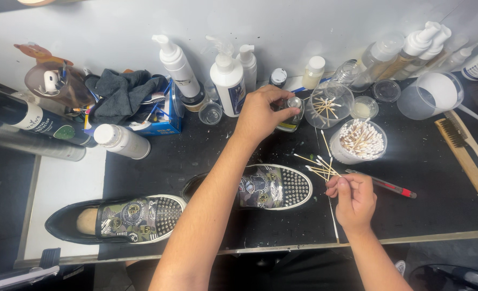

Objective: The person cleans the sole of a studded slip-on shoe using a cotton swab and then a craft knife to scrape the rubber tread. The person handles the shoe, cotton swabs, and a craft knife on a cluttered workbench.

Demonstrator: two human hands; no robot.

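Small glass bottle (291, 114) stands far centre of black mat (422, 178), among pump bottles. Left hand (260, 113) closed round its cap. Right hand (353, 198) pinches cotton swabs (321, 168), near right of studded shoe (274, 187). Best keep bottle upright, grip steady, swab tips off mat.

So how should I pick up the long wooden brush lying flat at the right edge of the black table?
Grip the long wooden brush around its bare handle end, nearest the table's front edge, coming from above. The bristles sit at the far end, and a second slimmer brush lies close on its right, so pinch it across its narrow sides.
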